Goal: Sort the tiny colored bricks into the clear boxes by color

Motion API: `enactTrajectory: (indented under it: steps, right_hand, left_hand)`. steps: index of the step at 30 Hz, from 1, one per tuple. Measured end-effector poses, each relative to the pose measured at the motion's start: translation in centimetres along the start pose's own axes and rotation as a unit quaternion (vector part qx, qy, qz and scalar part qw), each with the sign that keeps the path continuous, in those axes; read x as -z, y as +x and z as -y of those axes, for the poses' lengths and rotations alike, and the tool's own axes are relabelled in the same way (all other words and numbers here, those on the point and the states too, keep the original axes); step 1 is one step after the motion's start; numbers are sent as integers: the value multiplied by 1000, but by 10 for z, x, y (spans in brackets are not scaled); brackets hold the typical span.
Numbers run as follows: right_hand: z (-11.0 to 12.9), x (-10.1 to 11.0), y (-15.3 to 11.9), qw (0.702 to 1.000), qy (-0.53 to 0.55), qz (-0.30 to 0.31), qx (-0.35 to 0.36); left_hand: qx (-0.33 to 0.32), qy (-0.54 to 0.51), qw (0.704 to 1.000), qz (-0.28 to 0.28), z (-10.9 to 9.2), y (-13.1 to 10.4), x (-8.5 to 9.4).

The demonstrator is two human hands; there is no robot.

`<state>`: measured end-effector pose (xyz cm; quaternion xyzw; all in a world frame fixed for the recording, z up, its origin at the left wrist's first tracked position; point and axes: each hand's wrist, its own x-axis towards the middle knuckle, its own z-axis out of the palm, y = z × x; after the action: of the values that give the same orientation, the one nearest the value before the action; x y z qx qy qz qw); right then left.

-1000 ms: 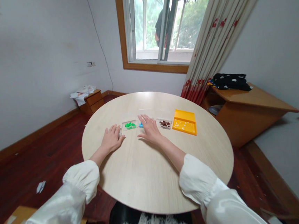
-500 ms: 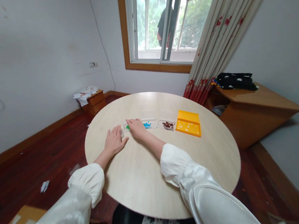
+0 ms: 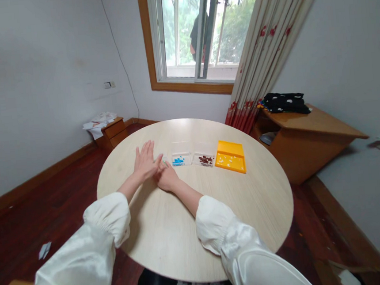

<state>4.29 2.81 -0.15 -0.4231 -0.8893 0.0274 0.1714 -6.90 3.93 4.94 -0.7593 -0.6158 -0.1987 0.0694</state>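
My left hand (image 3: 144,162) is raised over the left part of the round table, its fingers stretched out and spread. Its thumb side meets my right hand (image 3: 166,176), which is closed with its fingertips bent round a small clear plastic box (image 3: 164,160). A trace of green shows in that box; most of it is hidden behind the hands. Just right of the hands stands an open clear box with blue pieces (image 3: 179,161). Beside it is another clear box with dark brown pieces (image 3: 206,160). An open yellow case (image 3: 230,156) with white pieces comes after that.
The round light wood table (image 3: 197,230) carries all of these. A wooden cabinet (image 3: 313,143) with folded black cloth is at the right, near a long curtain (image 3: 252,61). A small drawer unit (image 3: 115,130) stands back left. Behind the window a person (image 3: 197,37) is partly visible.
My view has turned slightly right. My right hand has drawn back towards me and closed, and the box with green has shifted rightward with it. My left hand has lifted and spread its fingers.
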Motion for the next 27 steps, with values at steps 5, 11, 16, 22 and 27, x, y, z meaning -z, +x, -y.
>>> enactTrajectory:
  steps: [5,11,16,22,27]
  right_hand:
    - [5,4,-2,999,-1,-16,-29]
    - [4,-2,-7,999,-7,-36,1]
    - [4,-3,-11,997,15,-78,10]
    - [2,5,-41,994,14,-89,55]
    - [-14,17,-93,995,6,-75,59]
  left_hand:
    - [-52,-35,994,87,-50,67,-1]
    - [-55,-66,981,173,-63,89,-30]
    - [-78,-50,982,166,-56,87,-38]
    - [-115,-22,982,147,-54,79,-40]
    - [-151,-5,981,123,-53,60,-42]
